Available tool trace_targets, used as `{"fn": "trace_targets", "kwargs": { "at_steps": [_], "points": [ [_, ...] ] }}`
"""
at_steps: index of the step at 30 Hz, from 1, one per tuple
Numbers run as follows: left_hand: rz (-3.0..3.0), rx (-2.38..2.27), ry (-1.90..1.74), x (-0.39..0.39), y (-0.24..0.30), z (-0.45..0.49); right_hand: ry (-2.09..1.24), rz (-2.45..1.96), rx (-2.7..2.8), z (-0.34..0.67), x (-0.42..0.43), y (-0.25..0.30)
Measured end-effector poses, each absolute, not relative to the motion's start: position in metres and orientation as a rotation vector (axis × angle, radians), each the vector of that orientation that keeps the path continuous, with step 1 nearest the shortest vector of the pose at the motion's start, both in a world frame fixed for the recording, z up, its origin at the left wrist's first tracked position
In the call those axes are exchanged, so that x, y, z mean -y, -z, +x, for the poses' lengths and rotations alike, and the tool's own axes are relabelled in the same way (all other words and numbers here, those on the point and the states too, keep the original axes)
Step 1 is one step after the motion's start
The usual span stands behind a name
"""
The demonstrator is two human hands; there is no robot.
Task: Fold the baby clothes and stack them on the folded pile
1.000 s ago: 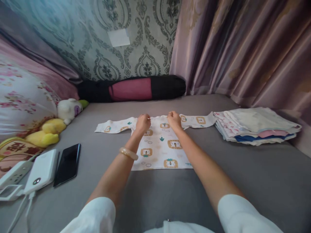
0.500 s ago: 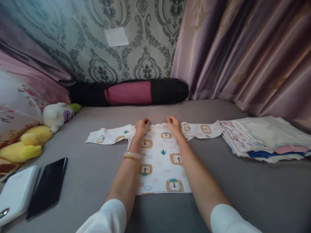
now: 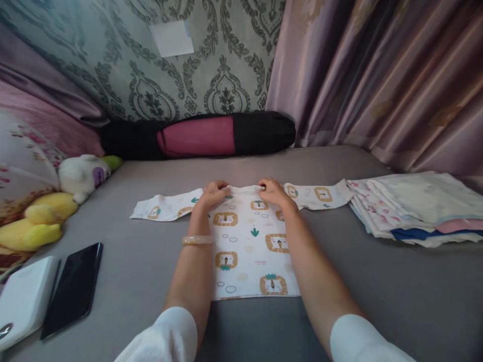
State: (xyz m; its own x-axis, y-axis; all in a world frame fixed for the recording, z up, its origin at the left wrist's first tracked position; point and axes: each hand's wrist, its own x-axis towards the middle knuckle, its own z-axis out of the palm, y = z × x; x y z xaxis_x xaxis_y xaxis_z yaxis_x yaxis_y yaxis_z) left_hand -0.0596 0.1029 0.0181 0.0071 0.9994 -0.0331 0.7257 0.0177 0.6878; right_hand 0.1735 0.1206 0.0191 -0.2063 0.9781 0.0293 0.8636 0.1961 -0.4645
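Observation:
A small white long-sleeved shirt (image 3: 247, 251) printed with lion faces lies flat, its hem toward me and both sleeves spread sideways. My left hand (image 3: 216, 194) is closed on the left side of its neckline, fingertips curled over the fabric. On the opposite side of the collar, my right hand (image 3: 273, 191) pinches the neckline too. Between the hands the collar edge runs fairly straight. A pale bangle circles my left wrist. My forearms hide parts of the shirt's sides.
A stack of folded clothes (image 3: 418, 206) lies at the right, touching the right sleeve's cuff. A black and maroon roll (image 3: 199, 136) rests along the wall. On the left are a tablet-like black device (image 3: 73, 289), a white box-shaped device (image 3: 26, 299) and plush toys (image 3: 49, 213).
Both hands have turned from raised pinches to lying lower over the neckline. The collar edge between them looks straighter. The view has shifted slightly.

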Motion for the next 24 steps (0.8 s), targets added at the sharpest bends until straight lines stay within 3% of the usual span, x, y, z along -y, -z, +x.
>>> {"fn": "trace_targets", "kwargs": {
  "at_steps": [16,24],
  "points": [
    [2.031,-2.179,-0.457,-0.109,0.004,-0.042,-0.053,-1.711,2.072,0.154,-0.112,0.011],
    [2.188,-2.054,-0.769,-0.11,-0.006,-0.033,-0.242,-1.627,2.055,0.161,-0.114,0.004]
  ]
}}
